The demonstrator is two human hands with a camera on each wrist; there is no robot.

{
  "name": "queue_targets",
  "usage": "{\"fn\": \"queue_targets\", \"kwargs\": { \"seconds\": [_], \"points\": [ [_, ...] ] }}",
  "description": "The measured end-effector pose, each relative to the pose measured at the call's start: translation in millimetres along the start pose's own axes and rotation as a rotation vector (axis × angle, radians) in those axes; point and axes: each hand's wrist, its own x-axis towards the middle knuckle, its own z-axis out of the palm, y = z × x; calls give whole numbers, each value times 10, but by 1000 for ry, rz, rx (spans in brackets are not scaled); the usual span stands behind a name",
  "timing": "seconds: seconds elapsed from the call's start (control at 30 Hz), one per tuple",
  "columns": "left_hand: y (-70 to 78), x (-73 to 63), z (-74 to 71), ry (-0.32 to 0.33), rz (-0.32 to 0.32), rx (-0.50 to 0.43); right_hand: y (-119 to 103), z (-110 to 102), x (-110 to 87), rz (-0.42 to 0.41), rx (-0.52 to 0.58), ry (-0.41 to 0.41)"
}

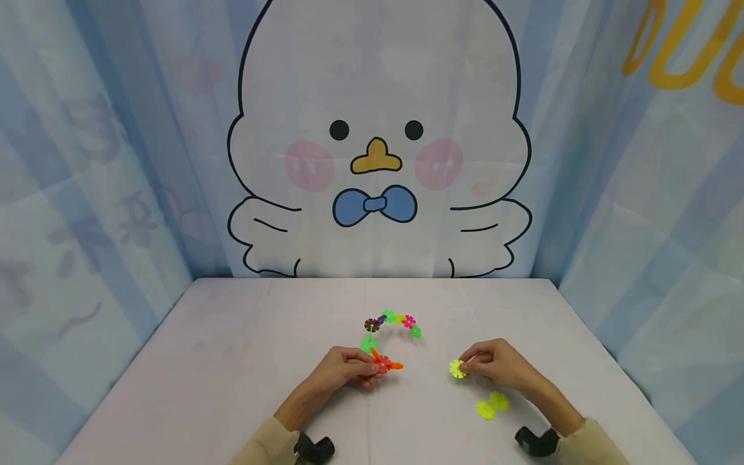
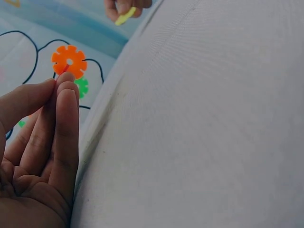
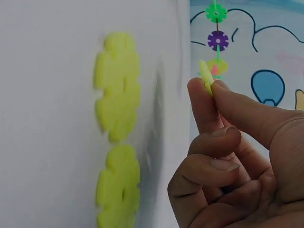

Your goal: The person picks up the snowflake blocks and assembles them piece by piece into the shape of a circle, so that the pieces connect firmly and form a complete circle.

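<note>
My left hand (image 1: 351, 368) pinches a red notched plastic disc (image 1: 382, 365) between thumb and fingertips. Orange discs (image 1: 396, 365) are joined to its edge; in the left wrist view one orange disc (image 2: 78, 68) stands upright above the fingertips. Right behind that hand, a curved chain of linked discs in green, brown, purple, yellow and pink (image 1: 409, 321) stands on the table. To the right, my right hand (image 1: 494, 363) holds a single yellow disc (image 1: 456, 369) by its edge, seen edge-on in the right wrist view between thumb and index finger. A gap separates the two hands.
Two loose yellow discs (image 1: 485, 410) lie close together on the white-covered table (image 1: 232, 361), just in front of my right hand. A printed curtain (image 1: 378, 245) rises along the table's back edge, with more curtain at both sides.
</note>
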Motion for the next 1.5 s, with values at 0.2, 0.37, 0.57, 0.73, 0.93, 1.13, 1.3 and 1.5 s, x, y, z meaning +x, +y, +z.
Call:
{"fn": "queue_targets", "kwargs": {
  "seconds": [0.2,0.37,0.57,0.73,0.93,1.13,1.3,1.5],
  "points": [
    [2,0,4,-5,-4,-5,-196,196,134,-18,38,-33],
    [5,-4,11,-3,-3,-3,-338,333,229,-4,79,-46],
    [2,-7,15,4,3,-6,-406,471,311,-5,128,-77],
    [7,-9,19,0,0,2,-432,539,328,-17,132,-93],
    [8,-3,21,-1,-3,4,-466,554,323,-35,130,-96],
    [13,3,25,1,1,4,-496,579,335,-32,111,-93],
    [-1,10,20,4,4,-6,-506,606,346,-53,100,-79],
    [0,15,0,15,2,-8,-522,649,354,-93,84,-57]
  ]
}}
